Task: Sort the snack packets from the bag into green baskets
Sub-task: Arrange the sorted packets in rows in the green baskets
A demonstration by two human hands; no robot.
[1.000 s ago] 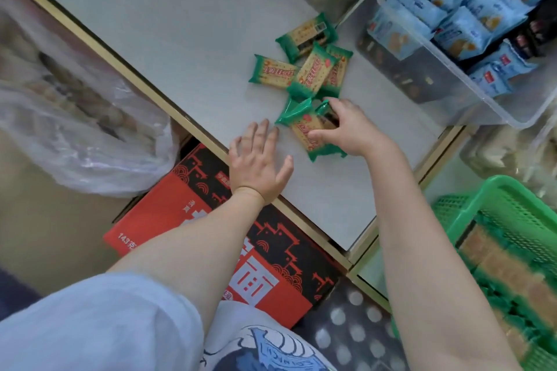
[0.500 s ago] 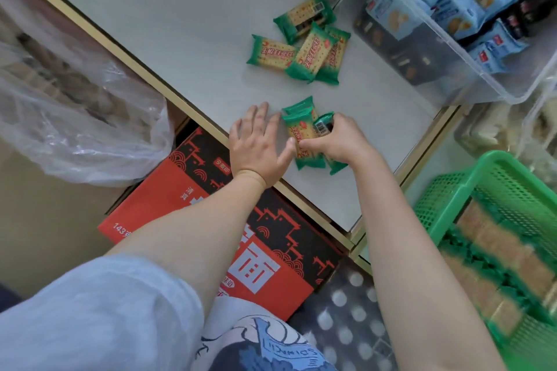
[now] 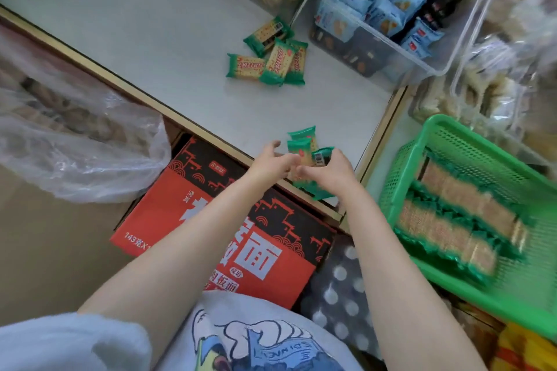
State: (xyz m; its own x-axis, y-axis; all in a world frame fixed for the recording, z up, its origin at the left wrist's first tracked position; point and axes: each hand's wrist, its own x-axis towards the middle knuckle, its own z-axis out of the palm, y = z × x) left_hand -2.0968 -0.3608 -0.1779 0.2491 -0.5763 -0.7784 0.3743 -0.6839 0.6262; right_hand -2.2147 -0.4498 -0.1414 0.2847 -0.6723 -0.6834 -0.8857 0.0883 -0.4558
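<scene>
A small stack of green cracker packets (image 3: 303, 147) is gathered between my two hands above the white shelf's (image 3: 150, 39) near edge. My left hand (image 3: 272, 164) grips the stack from the left, and my right hand (image 3: 330, 169) grips it from the right. Several more green packets (image 3: 269, 59) lie loose farther back on the shelf. A green basket (image 3: 458, 141) at the right holds rows of the same packets. The clear plastic bag (image 3: 69, 141) sits at the left.
Clear plastic bins (image 3: 391, 48) with blue packets and other snacks stand at the shelf's back right. A red and black carton (image 3: 211, 220) lies below the shelf edge. Bagged snacks are piled at the far right.
Both hands have drawn the packets toward the shelf's near edge and closed around them. My left hand, flat on the shelf before, now holds the stack. The view has swung toward the basket.
</scene>
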